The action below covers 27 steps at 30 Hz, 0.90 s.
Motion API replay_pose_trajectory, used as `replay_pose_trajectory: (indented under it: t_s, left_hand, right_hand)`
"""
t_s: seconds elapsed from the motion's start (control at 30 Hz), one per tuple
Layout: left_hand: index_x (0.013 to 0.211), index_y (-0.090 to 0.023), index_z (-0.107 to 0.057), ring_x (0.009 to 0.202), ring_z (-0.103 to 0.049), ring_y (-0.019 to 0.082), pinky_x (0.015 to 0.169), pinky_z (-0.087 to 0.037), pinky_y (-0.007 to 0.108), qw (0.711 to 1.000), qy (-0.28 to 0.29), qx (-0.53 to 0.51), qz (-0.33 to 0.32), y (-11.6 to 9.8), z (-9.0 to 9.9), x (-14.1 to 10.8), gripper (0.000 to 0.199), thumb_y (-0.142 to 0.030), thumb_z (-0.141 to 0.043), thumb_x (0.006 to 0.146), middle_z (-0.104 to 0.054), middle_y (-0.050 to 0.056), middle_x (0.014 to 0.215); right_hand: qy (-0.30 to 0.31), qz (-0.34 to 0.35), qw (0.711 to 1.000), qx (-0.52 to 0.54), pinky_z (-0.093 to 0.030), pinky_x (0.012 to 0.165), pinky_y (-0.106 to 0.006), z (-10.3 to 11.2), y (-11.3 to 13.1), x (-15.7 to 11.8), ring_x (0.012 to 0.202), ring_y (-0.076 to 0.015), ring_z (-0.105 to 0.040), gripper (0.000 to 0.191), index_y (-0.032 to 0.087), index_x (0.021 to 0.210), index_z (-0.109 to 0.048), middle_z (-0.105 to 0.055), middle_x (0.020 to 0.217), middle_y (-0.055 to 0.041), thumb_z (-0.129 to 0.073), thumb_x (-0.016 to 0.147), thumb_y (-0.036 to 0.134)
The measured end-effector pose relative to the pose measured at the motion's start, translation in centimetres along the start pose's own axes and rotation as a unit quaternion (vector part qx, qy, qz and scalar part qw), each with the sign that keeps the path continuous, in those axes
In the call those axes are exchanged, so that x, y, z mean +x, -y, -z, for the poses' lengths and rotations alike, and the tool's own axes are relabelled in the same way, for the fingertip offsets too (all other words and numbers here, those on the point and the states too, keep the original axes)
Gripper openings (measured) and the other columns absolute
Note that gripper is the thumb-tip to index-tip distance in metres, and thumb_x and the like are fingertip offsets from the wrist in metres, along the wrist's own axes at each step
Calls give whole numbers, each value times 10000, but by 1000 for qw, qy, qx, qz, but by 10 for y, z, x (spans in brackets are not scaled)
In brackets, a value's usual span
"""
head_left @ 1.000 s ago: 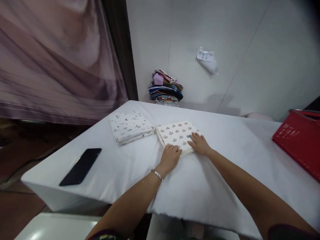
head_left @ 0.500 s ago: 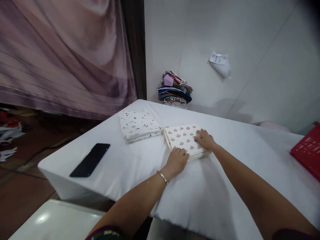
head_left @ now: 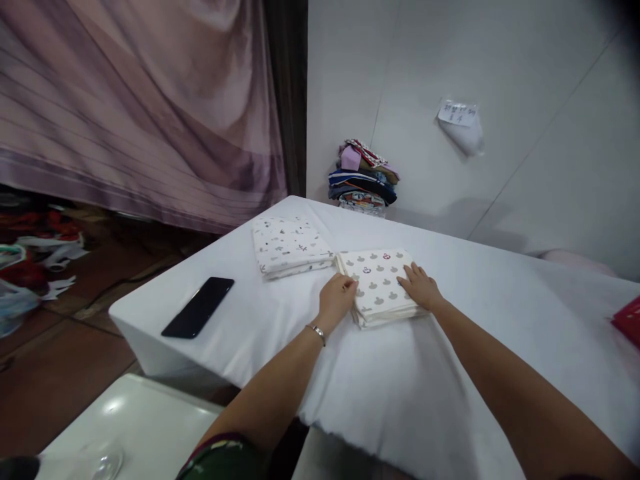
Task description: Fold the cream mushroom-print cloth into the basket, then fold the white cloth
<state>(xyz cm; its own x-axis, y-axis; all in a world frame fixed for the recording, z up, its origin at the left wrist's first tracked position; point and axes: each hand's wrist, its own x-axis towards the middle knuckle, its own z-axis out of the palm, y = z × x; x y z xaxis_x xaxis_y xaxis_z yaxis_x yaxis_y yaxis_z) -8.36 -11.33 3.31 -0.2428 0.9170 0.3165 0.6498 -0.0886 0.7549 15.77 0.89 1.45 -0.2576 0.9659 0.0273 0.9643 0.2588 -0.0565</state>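
A folded cream cloth (head_left: 379, 283) printed with grey cloud-like shapes and a few red and dark ones lies on the white-covered table (head_left: 400, 380). At its left edge is my left hand (head_left: 337, 301), fingers curled together around the border of the fabric. My right hand (head_left: 420, 287) rests on the right side of the same cloth with its fingers stretched out. Just left of it sits another folded white cloth (head_left: 290, 245) with small dark and grey prints, touching or nearly touching the cream one.
A black phone (head_left: 199, 308) lies near the table's left edge. Behind the table rises a stack of folded clothes (head_left: 363, 179) against the wall. Part of a red basket (head_left: 627, 320) shows at the far right. A white stool-like surface (head_left: 145, 417) stands at lower left.
My left hand has moved from the cloth's front edge to its left edge, fingers now curled. My right hand stays on the right side. The view has shifted slightly left.
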Motion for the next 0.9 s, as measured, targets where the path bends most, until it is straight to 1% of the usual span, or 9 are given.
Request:
replay_pose_trajectory:
  t_s: [0.03, 0.1, 0.2, 0.3, 0.4, 0.47, 0.63, 0.77, 0.9]
  left_hand:
    - [732, -202, -631, 750, -564, 125, 669, -405, 240, 999, -3, -3, 36, 4, 2, 6, 170, -310, -527, 810, -632, 0, 810]
    - [704, -198, -626, 725, -570, 136, 641, -397, 245, 995, 14, -7, 103, 10, 5, 15, 190, -339, -537, 794, -648, 5, 780]
    - [684, -192, -628, 703, -584, 157, 601, -380, 254, 985, 66, -7, 161, 13, 6, 26, 290, -447, -535, 785, -667, 23, 741]
    - [693, -189, -637, 712, -599, 180, 577, -368, 263, 980, 93, 10, 176, 9, 4, 33, 362, -532, -539, 757, -679, 41, 748]
    - [669, -180, -630, 698, -610, 196, 564, -367, 270, 974, 109, 26, 196, 5, 0, 37, 389, -555, -550, 736, -682, 56, 730]
    - [649, -172, -620, 693, -616, 201, 560, -372, 268, 971, 113, 27, 208, 2, -3, 40, 375, -537, -571, 723, -682, 66, 723]
    - [691, -181, -616, 741, -624, 189, 575, -389, 250, 974, 84, 21, 208, 2, -9, 41, 224, -397, -579, 737, -686, 54, 776]
    - [719, -179, -609, 799, -618, 209, 609, -394, 265, 974, 71, 33, 213, 7, -11, 34, 218, -388, -554, 749, -679, 71, 805]
    - [755, -178, -602, 835, -612, 227, 653, -409, 291, 974, 72, 44, 210, 10, -11, 31, 240, -410, -543, 760, -671, 87, 851]
  right_hand:
    - [3, -1, 1000, 1, -294, 1020, -506, 1, 1, 0, 1362, -282, -200, 582, 214, 1398, -311, -199, 1503, -95, -225, 910, 520]
    - [8, -3, 1000, 5, -279, 1029, -509, 2, 2, -1, 1365, -281, -193, 590, 213, 1403, -304, -186, 1507, -92, -227, 908, 524]
    - [12, -7, 1000, 11, -267, 1033, -515, 4, 4, -3, 1365, -287, -192, 598, 203, 1408, -296, -176, 1509, -100, -234, 906, 521]
    - [11, -9, 1000, 16, -273, 1029, -513, 4, 4, -3, 1366, -286, -187, 597, 202, 1406, -301, -171, 1511, -96, -227, 907, 521]
    - [0, -6, 1000, 12, -288, 1018, -515, 4, 3, -3, 1361, -282, -202, 591, 206, 1398, -316, -187, 1507, -95, -230, 906, 521]
    - [-4, -3, 1000, 10, -292, 1012, -520, 3, 2, -3, 1355, -285, -216, 588, 209, 1396, -320, -201, 1502, -101, -235, 906, 522]
    - [-11, -2, 1000, 10, -294, 1011, -520, 2, 1, -4, 1352, -289, -225, 570, 219, 1390, -335, -221, 1496, -102, -235, 911, 512]
    - [-18, 10, 1000, 6, -307, 1004, -514, 1, 0, -5, 1348, -278, -239, 557, 238, 1382, -340, -233, 1493, -91, -227, 915, 520]
    - [-28, 16, 999, 2, -324, 989, -518, -1, -1, -4, 1341, -281, -253, 531, 247, 1372, -348, -248, 1486, -98, -241, 920, 506]
